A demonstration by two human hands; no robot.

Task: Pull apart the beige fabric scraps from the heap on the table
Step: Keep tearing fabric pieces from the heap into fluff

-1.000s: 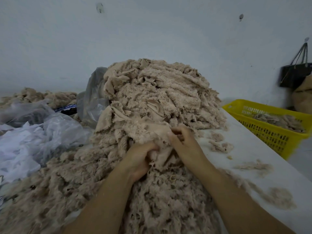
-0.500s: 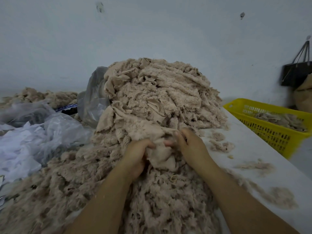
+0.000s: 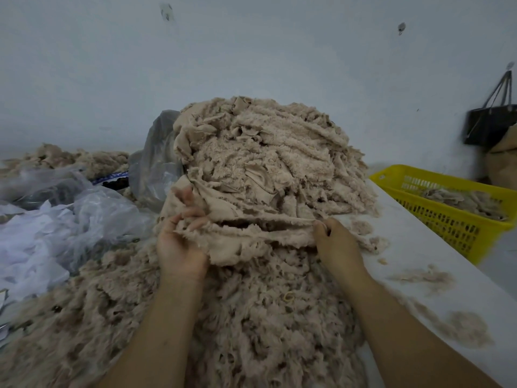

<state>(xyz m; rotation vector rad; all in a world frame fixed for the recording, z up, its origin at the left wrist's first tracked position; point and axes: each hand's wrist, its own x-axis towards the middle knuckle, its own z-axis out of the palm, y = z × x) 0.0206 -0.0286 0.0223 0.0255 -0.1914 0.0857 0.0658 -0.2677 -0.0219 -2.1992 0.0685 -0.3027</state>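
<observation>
A tall heap of beige fabric scraps (image 3: 268, 152) rises at the middle of the white table (image 3: 419, 247), with loose shredded fluff (image 3: 251, 317) spread in front of it. At the heap's foot a beige scrap (image 3: 251, 236) is stretched wide between both hands. My left hand (image 3: 179, 242) grips its left end, palm up, fingers curled into the cloth. My right hand (image 3: 333, 239) pinches its right end. A slit gapes along the scrap's upper part.
A yellow plastic basket (image 3: 453, 219) holding a few scraps stands at the table's right edge. Clear and white plastic bags (image 3: 70, 219) lie at the left, a grey bag (image 3: 156, 161) behind. More beige fluff (image 3: 70, 161) lies far left. A black bag (image 3: 489, 121) hangs on the wall.
My hands were close together, bunched on one scrap at the heap's foot. They have moved apart sideways, and the scrap is now stretched out between them.
</observation>
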